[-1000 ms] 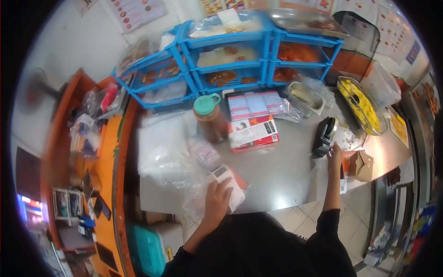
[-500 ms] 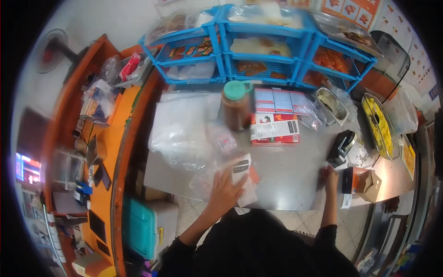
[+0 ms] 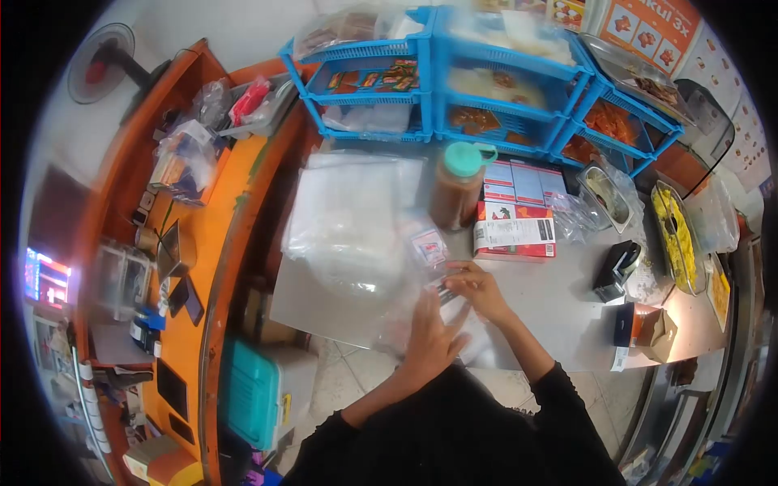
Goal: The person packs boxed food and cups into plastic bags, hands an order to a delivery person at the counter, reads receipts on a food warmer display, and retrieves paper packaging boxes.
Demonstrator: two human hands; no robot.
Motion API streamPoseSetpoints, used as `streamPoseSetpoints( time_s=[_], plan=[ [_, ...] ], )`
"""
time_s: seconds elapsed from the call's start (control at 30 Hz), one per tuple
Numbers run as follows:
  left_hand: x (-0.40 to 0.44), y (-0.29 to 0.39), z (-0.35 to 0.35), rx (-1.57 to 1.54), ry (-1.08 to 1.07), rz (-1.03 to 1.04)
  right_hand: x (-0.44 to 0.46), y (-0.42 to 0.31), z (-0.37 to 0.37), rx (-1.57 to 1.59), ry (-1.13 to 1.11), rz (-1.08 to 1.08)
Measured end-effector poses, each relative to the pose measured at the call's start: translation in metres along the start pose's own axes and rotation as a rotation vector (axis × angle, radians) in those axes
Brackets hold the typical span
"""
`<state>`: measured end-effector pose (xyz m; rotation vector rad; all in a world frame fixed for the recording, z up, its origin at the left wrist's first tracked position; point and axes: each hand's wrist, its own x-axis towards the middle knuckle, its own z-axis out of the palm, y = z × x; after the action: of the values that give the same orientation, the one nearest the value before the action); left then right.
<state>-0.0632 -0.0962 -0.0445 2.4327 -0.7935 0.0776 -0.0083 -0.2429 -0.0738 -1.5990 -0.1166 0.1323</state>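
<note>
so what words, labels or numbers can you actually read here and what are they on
"kul 3x": orange wall poster, word's start unclear.
Too small or blurred to read: slip at the right hand; small packet; paper on the red box; glowing screen; white poster.

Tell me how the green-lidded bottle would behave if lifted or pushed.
The green-lidded bottle looks fairly heavy, as brown contents show through it. Being taller than wide, it might tip if pushed near its lid. The lid's side loop could offer a hold.
</note>
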Motion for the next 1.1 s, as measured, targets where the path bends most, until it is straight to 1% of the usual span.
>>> streamPoseSetpoints(
  time_s=[0.07,0.1,0.13,0.2,0.27,0.3,0.37,0.4,0.47,0.5,0.57,0.6,0.67,0.7,0.77,0.8,0.87,0.9,1.0,1.03,1.07,1.1],
  plan=[
    [-0.002,-0.002,0.002,-0.026,0.0,0.023,0.001,-0.001,0.0,0.146,0.01,0.119],
    [-0.003,-0.001,0.002,0.022,-0.029,0.051,0.001,0.0,-0.001,0.144,0.01,0.125],
    [-0.005,-0.001,0.002,0.071,-0.059,0.081,0.003,0.0,-0.003,0.116,-0.004,0.124],
    [-0.006,0.0,-0.001,0.05,-0.064,0.075,0.005,-0.004,-0.006,0.086,-0.012,0.127],
    [-0.006,0.0,-0.001,0.032,-0.065,0.071,0.006,-0.02,-0.008,-0.075,-0.08,0.191],
    [-0.006,0.0,0.0,0.035,-0.057,0.069,0.004,-0.028,-0.01,-0.078,-0.078,0.193],
    [-0.007,-0.002,0.002,0.037,-0.049,0.063,0.0,-0.038,-0.014,0.174,-0.097,0.21],
    [-0.007,-0.002,0.003,0.035,-0.043,0.06,0.0,-0.036,-0.016,0.173,-0.099,0.213],
    [-0.008,-0.001,0.003,0.029,-0.038,0.058,-0.002,-0.024,-0.017,-0.152,-0.102,0.04],
    [-0.008,-0.001,0.002,0.033,-0.044,0.06,-0.003,-0.016,-0.013,-0.155,-0.1,0.043],
    [-0.006,-0.001,0.001,0.037,-0.046,0.062,0.0,-0.001,-0.004,-0.559,0.024,-0.195],
    [-0.006,-0.003,0.001,0.035,-0.052,0.068,0.001,0.003,-0.005,-0.559,0.021,-0.197],
    [-0.008,-0.005,0.001,0.037,-0.055,0.068,0.005,0.005,-0.007,-0.476,-0.019,-0.102],
    [-0.009,-0.005,0.002,0.038,-0.045,0.073,0.007,0.006,-0.007,-0.475,-0.022,-0.104],
    [-0.01,-0.004,0.003,0.037,-0.035,0.081,0.015,0.001,-0.006,0.073,-0.022,0.24],
    [-0.01,-0.003,0.003,0.042,-0.043,0.076,0.022,0.002,-0.008,0.072,-0.019,0.24],
    [-0.011,-0.002,0.003,0.046,-0.056,0.076,0.041,0.015,-0.014,-0.031,-0.175,0.467],
    [-0.011,-0.003,0.003,0.058,-0.051,0.077,0.048,0.021,-0.02,-0.125,-0.241,0.484],
    [-0.014,0.0,0.003,0.088,-0.023,0.072,0.053,0.021,-0.029,-0.099,-0.171,0.521],
    [-0.015,0.003,0.004,0.098,-0.002,0.062,0.05,0.029,-0.033,-0.099,-0.165,0.514],
    [-0.017,0.006,0.006,0.1,0.002,0.069,0.041,0.04,-0.036,-0.217,-0.039,0.345],
    [-0.024,0.011,0.009,0.041,0.082,0.069,0.029,0.052,-0.039,-0.33,0.079,0.177]
  ],
)
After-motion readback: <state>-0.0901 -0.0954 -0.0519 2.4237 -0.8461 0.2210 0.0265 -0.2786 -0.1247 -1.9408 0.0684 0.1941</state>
